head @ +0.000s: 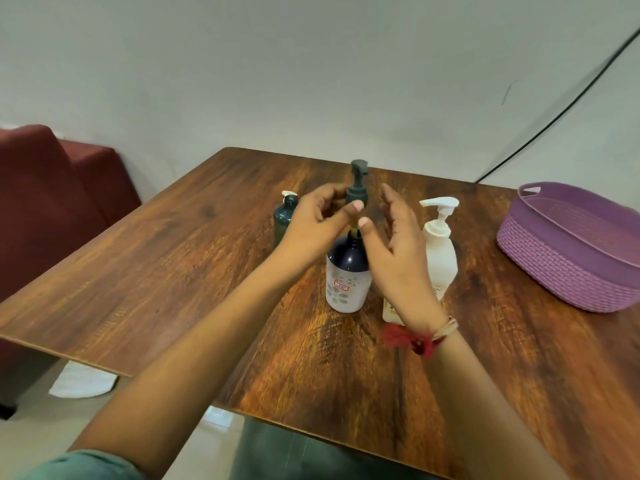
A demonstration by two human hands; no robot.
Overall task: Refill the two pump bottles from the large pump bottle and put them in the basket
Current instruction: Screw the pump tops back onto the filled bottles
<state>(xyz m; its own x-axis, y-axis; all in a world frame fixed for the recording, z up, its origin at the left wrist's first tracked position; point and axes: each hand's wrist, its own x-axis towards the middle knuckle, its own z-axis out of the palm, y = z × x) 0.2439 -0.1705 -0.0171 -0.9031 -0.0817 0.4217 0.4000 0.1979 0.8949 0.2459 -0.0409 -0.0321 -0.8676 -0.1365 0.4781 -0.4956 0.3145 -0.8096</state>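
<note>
A dark navy bottle (348,271) with a white label stands at the table's middle. Its dark grey pump head (358,174) is lifted above the neck, and a yellowish tube shows between them. My left hand (311,223) grips the pump's collar with thumb and curled fingers. My right hand (401,244) is beside the bottle's neck with its fingers straight and its thumb near the tube. A white pump bottle (441,251) stands just right, partly behind my right wrist. A small dark green pump bottle (284,216) stands behind my left hand. The purple basket (568,265) sits at the right.
The wooden table (173,265) stands against a pale wall. A maroon sofa (52,188) is to the left, and a black cable (554,109) runs down the wall at the back right. A white cloth (81,382) lies on the floor.
</note>
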